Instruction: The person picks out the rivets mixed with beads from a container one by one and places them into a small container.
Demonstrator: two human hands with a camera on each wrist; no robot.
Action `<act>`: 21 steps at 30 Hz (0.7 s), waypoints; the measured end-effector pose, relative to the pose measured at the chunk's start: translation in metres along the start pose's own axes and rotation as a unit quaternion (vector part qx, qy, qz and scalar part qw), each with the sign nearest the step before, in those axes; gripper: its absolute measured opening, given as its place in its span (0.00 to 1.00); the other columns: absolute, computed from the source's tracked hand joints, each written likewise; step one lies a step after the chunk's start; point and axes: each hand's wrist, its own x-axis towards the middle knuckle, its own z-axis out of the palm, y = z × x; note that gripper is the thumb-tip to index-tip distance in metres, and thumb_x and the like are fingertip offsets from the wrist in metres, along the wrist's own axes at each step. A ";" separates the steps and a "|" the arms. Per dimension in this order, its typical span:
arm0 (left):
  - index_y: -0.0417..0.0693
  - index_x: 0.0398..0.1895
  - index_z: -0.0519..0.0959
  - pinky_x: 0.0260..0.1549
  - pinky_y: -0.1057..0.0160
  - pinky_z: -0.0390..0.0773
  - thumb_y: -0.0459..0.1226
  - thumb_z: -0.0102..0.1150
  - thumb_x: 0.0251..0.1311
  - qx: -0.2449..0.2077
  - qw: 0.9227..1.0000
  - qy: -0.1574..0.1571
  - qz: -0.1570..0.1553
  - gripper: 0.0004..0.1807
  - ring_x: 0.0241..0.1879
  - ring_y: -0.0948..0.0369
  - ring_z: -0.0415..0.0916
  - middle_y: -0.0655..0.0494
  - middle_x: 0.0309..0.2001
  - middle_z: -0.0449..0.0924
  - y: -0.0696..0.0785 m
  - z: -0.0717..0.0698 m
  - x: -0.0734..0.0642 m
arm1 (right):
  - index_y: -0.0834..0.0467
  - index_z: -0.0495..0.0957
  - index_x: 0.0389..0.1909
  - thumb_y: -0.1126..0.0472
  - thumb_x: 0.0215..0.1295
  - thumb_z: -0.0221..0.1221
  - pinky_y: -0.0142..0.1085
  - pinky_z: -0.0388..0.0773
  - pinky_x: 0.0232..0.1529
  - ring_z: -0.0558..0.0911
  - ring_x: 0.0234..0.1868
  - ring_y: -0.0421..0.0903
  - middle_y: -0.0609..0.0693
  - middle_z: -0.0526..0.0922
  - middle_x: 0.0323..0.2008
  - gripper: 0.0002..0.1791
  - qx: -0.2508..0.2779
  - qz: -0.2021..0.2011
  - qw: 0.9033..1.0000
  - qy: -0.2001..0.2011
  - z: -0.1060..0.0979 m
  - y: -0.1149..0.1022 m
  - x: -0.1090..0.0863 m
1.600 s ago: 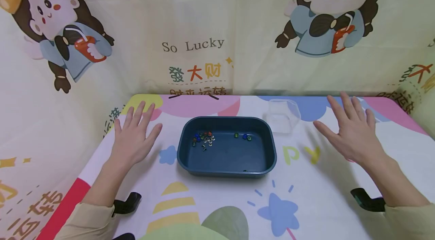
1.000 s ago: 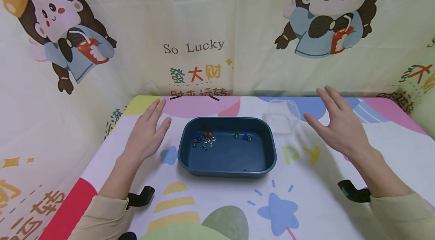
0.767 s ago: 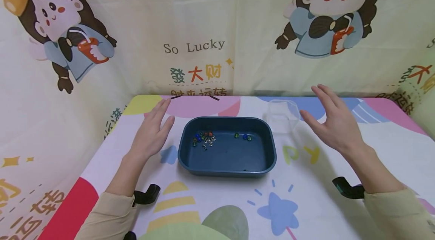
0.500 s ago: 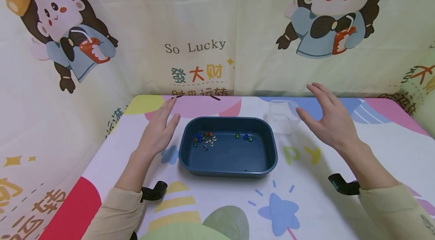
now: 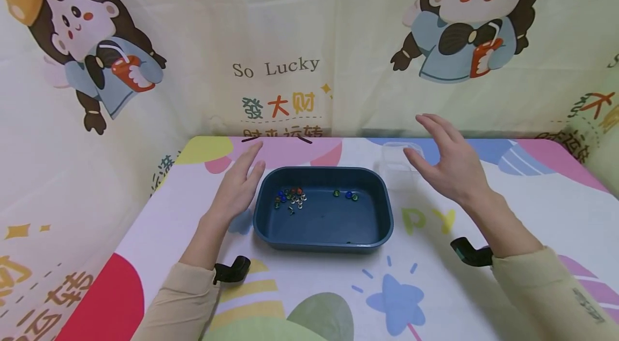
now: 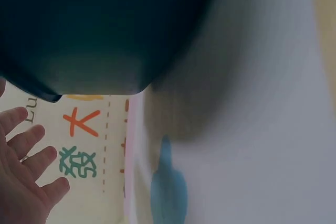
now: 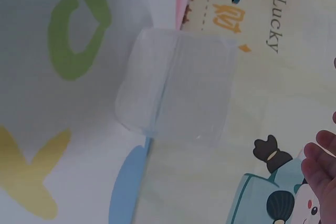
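A dark blue rectangular tray [image 5: 323, 228] stands mid-table in the head view. Inside it at the left lie a cluster of coloured marbles [image 5: 283, 196] and several small metal pieces that look like screws [image 5: 297, 199]; a few more marbles [image 5: 349, 195] sit at the right. My left hand [image 5: 238, 186] hovers beside the tray's left rim, fingers extended, holding nothing. My right hand [image 5: 452, 169] is raised with straight, spread fingers near a clear plastic box [image 7: 178, 82], which it partly covers in the head view. In the left wrist view, the tray wall [image 6: 105, 35] looms close.
The table carries a colourful printed cloth [image 5: 309, 292]. A patterned curtain [image 5: 290, 19] hangs behind and at both sides. A black wrist mount [image 5: 233, 269] sticks out from the left sleeve, and another mount [image 5: 470, 252] from the right sleeve.
Both hands have moved inward, the left one rightward to the tray's side, the right one leftward over the clear box. The tray and its contents have stayed put.
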 end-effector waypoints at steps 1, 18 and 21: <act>0.53 0.81 0.54 0.70 0.39 0.51 0.51 0.39 0.78 -0.005 1.000 0.000 -0.001 0.32 0.77 0.50 0.48 0.52 0.79 0.53 0.000 0.001 0.001 | 0.58 0.67 0.72 0.56 0.62 0.66 0.63 0.73 0.54 0.69 0.67 0.61 0.60 0.68 0.69 0.37 0.000 0.000 1.000 -0.002 0.001 -0.001 0.001; 0.51 0.78 0.61 0.70 0.41 0.51 0.49 0.40 0.78 -0.090 0.996 -0.011 -0.010 0.29 0.76 0.51 0.51 0.51 0.77 0.59 0.004 0.017 0.012 | 0.57 0.68 0.71 0.54 0.64 0.65 0.61 0.76 0.51 0.70 0.67 0.60 0.59 0.69 0.69 0.35 0.014 -0.024 0.999 -0.028 0.024 -0.020 0.019; 0.51 0.78 0.62 0.70 0.42 0.54 0.49 0.40 0.78 -0.113 0.993 -0.016 -0.007 0.29 0.75 0.51 0.54 0.51 0.76 0.61 0.004 0.020 0.014 | 0.58 0.69 0.71 0.54 0.64 0.66 0.61 0.75 0.54 0.70 0.67 0.60 0.59 0.69 0.69 0.35 0.017 -0.028 0.999 -0.031 0.027 -0.021 0.021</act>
